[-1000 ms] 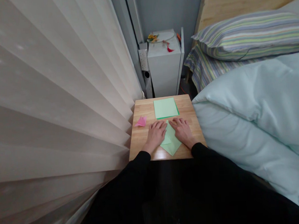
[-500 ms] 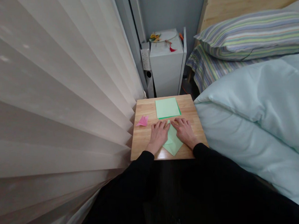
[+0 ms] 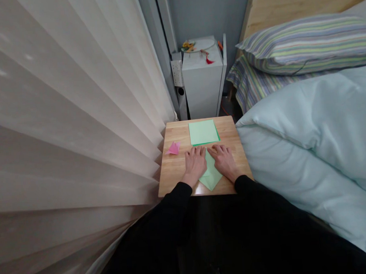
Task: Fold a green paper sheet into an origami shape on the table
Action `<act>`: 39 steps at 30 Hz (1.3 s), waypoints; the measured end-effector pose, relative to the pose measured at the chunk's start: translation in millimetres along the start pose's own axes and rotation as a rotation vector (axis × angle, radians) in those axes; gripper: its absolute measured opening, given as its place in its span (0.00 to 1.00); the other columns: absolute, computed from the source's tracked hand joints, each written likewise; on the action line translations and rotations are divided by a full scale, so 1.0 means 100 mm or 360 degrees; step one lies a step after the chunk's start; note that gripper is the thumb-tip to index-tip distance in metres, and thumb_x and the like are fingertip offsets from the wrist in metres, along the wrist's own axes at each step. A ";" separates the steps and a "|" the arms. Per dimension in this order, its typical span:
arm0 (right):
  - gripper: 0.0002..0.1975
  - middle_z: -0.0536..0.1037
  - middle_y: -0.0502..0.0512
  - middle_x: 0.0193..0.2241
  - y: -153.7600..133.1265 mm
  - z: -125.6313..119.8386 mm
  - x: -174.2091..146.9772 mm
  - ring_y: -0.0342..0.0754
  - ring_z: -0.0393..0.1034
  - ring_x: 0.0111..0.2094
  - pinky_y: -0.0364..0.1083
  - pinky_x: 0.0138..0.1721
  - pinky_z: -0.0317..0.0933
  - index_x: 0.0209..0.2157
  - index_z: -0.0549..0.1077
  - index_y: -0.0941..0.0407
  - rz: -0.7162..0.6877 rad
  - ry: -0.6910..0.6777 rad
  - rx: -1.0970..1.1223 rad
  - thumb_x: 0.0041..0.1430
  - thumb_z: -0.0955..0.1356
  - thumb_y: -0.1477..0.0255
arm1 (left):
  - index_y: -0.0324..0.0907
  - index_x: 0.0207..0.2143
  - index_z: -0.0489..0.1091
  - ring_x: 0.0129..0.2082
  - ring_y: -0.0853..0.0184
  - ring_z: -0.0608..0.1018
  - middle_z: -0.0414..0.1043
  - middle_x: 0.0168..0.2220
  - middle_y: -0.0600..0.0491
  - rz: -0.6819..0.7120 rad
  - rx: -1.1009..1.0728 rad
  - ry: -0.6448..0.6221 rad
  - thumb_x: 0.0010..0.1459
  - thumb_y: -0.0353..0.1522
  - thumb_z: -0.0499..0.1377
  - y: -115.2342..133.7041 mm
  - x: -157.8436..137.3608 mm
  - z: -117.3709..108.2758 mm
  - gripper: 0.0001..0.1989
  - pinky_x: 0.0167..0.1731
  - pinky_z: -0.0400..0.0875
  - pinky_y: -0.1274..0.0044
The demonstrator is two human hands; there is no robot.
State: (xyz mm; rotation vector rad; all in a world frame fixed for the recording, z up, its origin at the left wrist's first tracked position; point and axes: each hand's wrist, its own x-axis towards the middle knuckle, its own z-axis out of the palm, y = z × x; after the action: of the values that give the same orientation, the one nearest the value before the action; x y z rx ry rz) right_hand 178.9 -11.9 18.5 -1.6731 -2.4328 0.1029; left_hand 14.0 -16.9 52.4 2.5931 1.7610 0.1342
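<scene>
A light green sheet of folding paper [image 3: 211,181] lies on the small wooden table, with its near corner pointing toward me. Flaps are folded in along its sides, and its far end narrows to a tip. My left hand [image 3: 196,163] rests palm down on the paper's left side, fingertips by the tip. From the right, my right hand [image 3: 224,159] presses the other edge, its index finger reaching to the same tip. Both hands have their fingers laid out on the paper rather than wrapped round it. What lies under the fingers is hidden.
A stack of green paper squares [image 3: 204,132] lies at the back of the wooden table [image 3: 167,177]. A folded pink paper piece [image 3: 173,148] sits at left. Pleated curtain [image 3: 108,150] borders the left, a bed with a pale blue duvet [image 3: 296,145] the right. Behind stands a white cabinet [image 3: 202,89].
My left hand has shifted slightly, its fingers now closer together near the paper's tip. The right hand and the paper stay nearly in place. The whole view has moved a little.
</scene>
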 end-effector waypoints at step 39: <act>0.27 0.69 0.62 0.60 0.00 0.03 0.00 0.59 0.59 0.55 0.54 0.49 0.52 0.64 0.69 0.50 0.0050 0.0050 0.0010 0.66 0.60 0.79 | 0.45 0.61 0.68 0.65 0.58 0.63 0.68 0.63 0.47 0.0318 -0.0365 -0.0022 0.71 0.35 0.50 -0.32 -0.29 0.07 0.20 0.67 0.51 0.56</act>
State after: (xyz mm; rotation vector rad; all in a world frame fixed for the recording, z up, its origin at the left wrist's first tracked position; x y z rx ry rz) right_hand 178.6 -11.8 15.3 -1.6977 -2.3816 0.0875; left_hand -25.9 -31.4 42.2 2.5861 1.3854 0.2995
